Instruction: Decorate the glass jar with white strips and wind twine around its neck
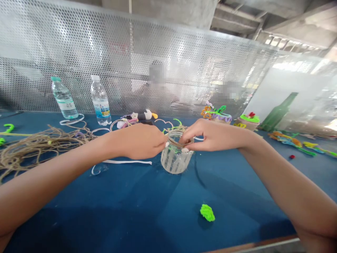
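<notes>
A clear glass jar (176, 162) with frosted vertical stripes stands on the blue tabletop, slightly tilted in view. Brown twine (174, 142) circles its neck. My left hand (143, 141) is closed at the left side of the neck, thumb tip against the twine; what its fingers pinch is hidden behind the hand. From the right, my right hand (204, 135) grips the rim, fingers bent into the mouth and thumb outside on the front. Some green and tan strands show behind the jar. Nearer me lies a crumpled bright green fuzzy ball (207, 213).
Loose twine (47, 147) heaps at left, near a white strip (129, 162). Two water bottles (65, 100) stand behind. At right are small decorated pots (249, 121), a green glass bottle (280, 112) and colourful pipe cleaners (286, 140). A perforated metal screen (110, 59) borders the far edge.
</notes>
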Available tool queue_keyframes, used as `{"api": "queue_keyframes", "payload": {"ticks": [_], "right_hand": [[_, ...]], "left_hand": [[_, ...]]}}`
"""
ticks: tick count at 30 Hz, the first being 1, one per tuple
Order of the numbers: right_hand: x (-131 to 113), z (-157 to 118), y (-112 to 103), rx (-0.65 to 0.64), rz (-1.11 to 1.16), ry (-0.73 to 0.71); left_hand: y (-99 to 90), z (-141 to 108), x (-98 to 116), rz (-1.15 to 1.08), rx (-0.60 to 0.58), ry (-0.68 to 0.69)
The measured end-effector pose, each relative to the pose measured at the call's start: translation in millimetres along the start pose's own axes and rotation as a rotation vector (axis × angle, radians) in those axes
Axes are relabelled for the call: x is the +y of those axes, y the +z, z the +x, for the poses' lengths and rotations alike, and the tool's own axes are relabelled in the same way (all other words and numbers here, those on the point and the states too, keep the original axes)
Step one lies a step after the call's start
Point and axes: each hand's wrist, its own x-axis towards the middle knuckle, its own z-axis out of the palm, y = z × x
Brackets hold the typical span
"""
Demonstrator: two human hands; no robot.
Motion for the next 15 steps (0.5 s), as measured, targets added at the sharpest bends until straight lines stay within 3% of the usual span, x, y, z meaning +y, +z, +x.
{"api": "queue_keyframes", "payload": {"ticks": [8,15], "right_hand": [[-0.9,13.7,20.7,0.172,-0.008,0.08],[-3.8,4.6,9.8,0.012,0.048,-0.011]], "left_hand": [[1.1,4.8,-4.7,-0.045,0.006,-0.049],[-2.4,2.3,-5.4,-0.116,-0.023,-0.009]]}}
